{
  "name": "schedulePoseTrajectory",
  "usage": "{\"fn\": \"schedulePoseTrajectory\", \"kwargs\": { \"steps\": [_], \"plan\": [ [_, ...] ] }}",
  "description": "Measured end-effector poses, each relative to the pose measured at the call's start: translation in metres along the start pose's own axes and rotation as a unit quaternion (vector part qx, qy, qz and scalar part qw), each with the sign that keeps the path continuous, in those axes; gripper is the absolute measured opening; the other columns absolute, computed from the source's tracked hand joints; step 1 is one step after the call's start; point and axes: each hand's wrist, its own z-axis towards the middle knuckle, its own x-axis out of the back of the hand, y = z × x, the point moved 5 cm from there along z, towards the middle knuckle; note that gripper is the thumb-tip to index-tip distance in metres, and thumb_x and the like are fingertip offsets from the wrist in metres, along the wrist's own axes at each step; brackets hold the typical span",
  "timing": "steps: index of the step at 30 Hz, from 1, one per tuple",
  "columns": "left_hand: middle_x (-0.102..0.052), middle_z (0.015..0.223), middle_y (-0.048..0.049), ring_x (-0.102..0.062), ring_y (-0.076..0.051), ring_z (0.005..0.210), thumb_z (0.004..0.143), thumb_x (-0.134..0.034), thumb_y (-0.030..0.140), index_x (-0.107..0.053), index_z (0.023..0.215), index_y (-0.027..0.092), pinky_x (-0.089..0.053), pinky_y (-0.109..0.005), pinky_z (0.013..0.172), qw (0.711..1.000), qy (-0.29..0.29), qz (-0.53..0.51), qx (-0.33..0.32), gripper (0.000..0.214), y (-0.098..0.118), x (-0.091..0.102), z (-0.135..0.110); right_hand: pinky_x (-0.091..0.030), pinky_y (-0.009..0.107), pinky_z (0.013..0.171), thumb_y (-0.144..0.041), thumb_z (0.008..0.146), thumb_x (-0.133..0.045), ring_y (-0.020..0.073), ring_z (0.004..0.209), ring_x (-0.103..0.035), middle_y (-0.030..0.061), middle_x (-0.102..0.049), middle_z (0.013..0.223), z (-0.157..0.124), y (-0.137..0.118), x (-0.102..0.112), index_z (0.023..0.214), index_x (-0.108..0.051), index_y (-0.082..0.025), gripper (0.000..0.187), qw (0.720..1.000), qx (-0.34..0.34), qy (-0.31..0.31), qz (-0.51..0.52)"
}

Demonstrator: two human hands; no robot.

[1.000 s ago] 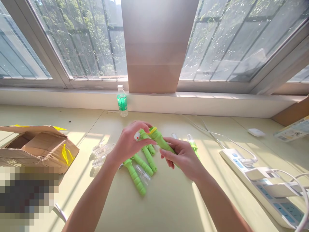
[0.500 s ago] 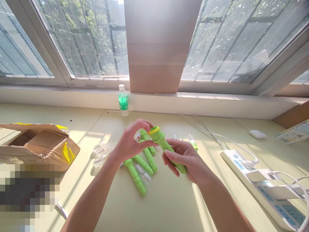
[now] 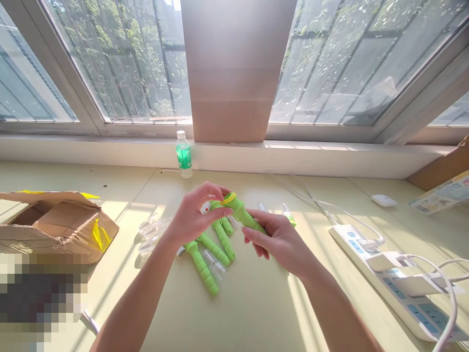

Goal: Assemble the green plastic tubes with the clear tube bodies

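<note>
My right hand [image 3: 280, 242] is wrapped round a green flashlight body [image 3: 242, 215] and holds it tilted, head up and to the left. A yellow ring [image 3: 228, 198] sits on that head. My left hand [image 3: 194, 215] is curled, its fingertips pinching the flashlight's head at the ring. Below the hands, on the pale table [image 3: 249, 303], lie several more green flashlight bodies [image 3: 201, 266] and clear plastic caps [image 3: 150, 230]. A small white part with a red dot [image 3: 205, 208] shows behind my left fingers.
An open cardboard box [image 3: 58, 222] sits at the left. A water bottle [image 3: 183, 155] stands by the window sill. A white power strip [image 3: 395, 283] with plugs and cables lies at the right, with a small white device [image 3: 383, 200] and a printed packet [image 3: 439, 195] beyond.
The flashlight in my right hand has tipped slightly, and my left fingers have stayed on its head. The view has shifted a little. The parts on the table have not moved.
</note>
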Motion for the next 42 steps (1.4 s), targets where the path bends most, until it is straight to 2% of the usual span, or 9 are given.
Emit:
{"fn": "schedulePoseTrajectory", "kwargs": {
  "steps": [4, 8, 13, 18, 21, 28, 34, 39, 42],
  "plan": [
    [-0.067, 0.105, -0.0039, -0.063, -0.02, 0.104, 0.079, -0.072, 0.024, -0.055, 0.085, 0.021, -0.049, -0.041, 0.097, 1.0, 0.002, 0.0, 0.015, 0.019, 0.0, 0.001, -0.001, -0.039, 0.024, 0.049, -0.029, 0.089, -0.057, 0.0105, 0.054, -0.047, -0.0002, -0.057, 0.07, -0.002, -0.004, -0.001, 0.116, -0.066, -0.018, 0.03, 0.999, 0.002, 0.022, -0.042],
    [-0.066, 0.115, -0.0037, -0.062, -0.021, 0.107, 0.083, -0.068, 0.027, -0.055, 0.077, 0.02, -0.05, -0.04, 0.095, 0.999, 0.021, 0.026, 0.036, 0.015, -0.003, -0.003, -0.001, -0.038, 0.023, 0.048, -0.031, 0.089, -0.056, 0.0105, 0.053, -0.047, -0.0015, -0.057, 0.07, -0.002, -0.006, 0.0, 0.099, -0.066, -0.019, 0.019, 0.997, 0.008, 0.046, -0.067],
    [-0.069, 0.112, -0.003, -0.064, -0.02, 0.107, 0.081, -0.07, 0.028, -0.057, 0.094, 0.024, -0.049, -0.038, 0.096, 0.997, 0.048, 0.043, 0.045, 0.018, -0.004, -0.006, 0.0, -0.036, 0.024, 0.047, -0.033, 0.089, -0.054, 0.0107, 0.053, -0.046, -0.0029, -0.054, 0.068, 0.0, 0.0, 0.002, 0.09, -0.063, -0.02, 0.015, 0.994, 0.013, 0.06, -0.087],
    [-0.069, 0.112, -0.0029, -0.063, -0.021, 0.109, 0.081, -0.07, 0.031, -0.055, 0.087, 0.023, -0.051, -0.036, 0.091, 0.994, 0.03, 0.052, 0.088, 0.018, -0.006, -0.002, -0.001, -0.034, 0.025, 0.049, -0.034, 0.089, -0.053, 0.0117, 0.053, -0.044, -0.0039, -0.046, 0.065, 0.003, 0.005, 0.002, 0.092, -0.063, -0.021, 0.017, 0.988, 0.038, 0.075, -0.13],
    [-0.069, 0.11, -0.0028, -0.063, -0.021, 0.107, 0.081, -0.07, 0.032, -0.054, 0.085, 0.022, -0.052, -0.036, 0.089, 0.993, 0.023, 0.066, 0.092, 0.019, -0.007, 0.0, -0.001, -0.033, 0.026, 0.049, -0.035, 0.089, -0.053, 0.0124, 0.053, -0.043, -0.0039, -0.041, 0.063, 0.001, 0.004, 0.002, 0.093, -0.064, -0.022, 0.017, 0.987, 0.034, 0.079, -0.138],
    [-0.068, 0.11, -0.0038, -0.063, -0.021, 0.105, 0.082, -0.068, 0.031, -0.053, 0.081, 0.022, -0.051, -0.035, 0.087, 0.996, 0.004, 0.076, 0.055, 0.017, -0.005, 0.001, -0.001, -0.031, 0.027, 0.047, -0.037, 0.088, -0.055, 0.0133, 0.052, -0.044, -0.0033, -0.043, 0.061, -0.003, 0.0, -0.001, 0.09, -0.063, -0.021, 0.017, 0.99, 0.021, 0.066, -0.119],
    [-0.068, 0.112, -0.0016, -0.063, -0.02, 0.101, 0.083, -0.067, 0.034, -0.055, 0.083, 0.023, -0.048, -0.035, 0.09, 0.991, 0.024, 0.127, 0.024, 0.016, -0.006, -0.001, -0.001, -0.034, 0.025, 0.046, -0.036, 0.086, -0.06, 0.0113, 0.049, -0.042, -0.0045, -0.043, 0.057, -0.002, -0.003, 0.0, 0.095, -0.067, -0.02, 0.02, 0.996, 0.001, 0.063, -0.069],
    [-0.068, 0.111, -0.0027, -0.064, -0.02, 0.096, 0.068, -0.08, 0.036, -0.053, 0.084, 0.022, -0.048, -0.034, 0.085, 0.99, 0.037, 0.133, -0.004, 0.034, -0.006, -0.001, -0.002, -0.035, 0.025, 0.044, -0.039, 0.085, -0.063, 0.0098, 0.047, -0.044, -0.0015, -0.054, 0.065, 0.001, 0.0, 0.001, 0.107, -0.07, -0.019, 0.031, 0.999, 0.013, 0.049, -0.01],
    [-0.068, 0.109, -0.004, -0.064, -0.02, 0.094, 0.069, -0.08, 0.034, -0.052, 0.083, 0.022, -0.048, -0.035, 0.084, 0.991, 0.05, 0.121, -0.011, 0.033, -0.004, -0.001, -0.002, -0.033, 0.025, 0.041, -0.041, 0.083, -0.066, 0.0081, 0.043, -0.044, 0.0011, -0.059, 0.072, 0.003, 0.004, 0.001, 0.114, -0.069, -0.018, 0.039, 0.999, 0.004, 0.019, 0.035]
  ]
}}
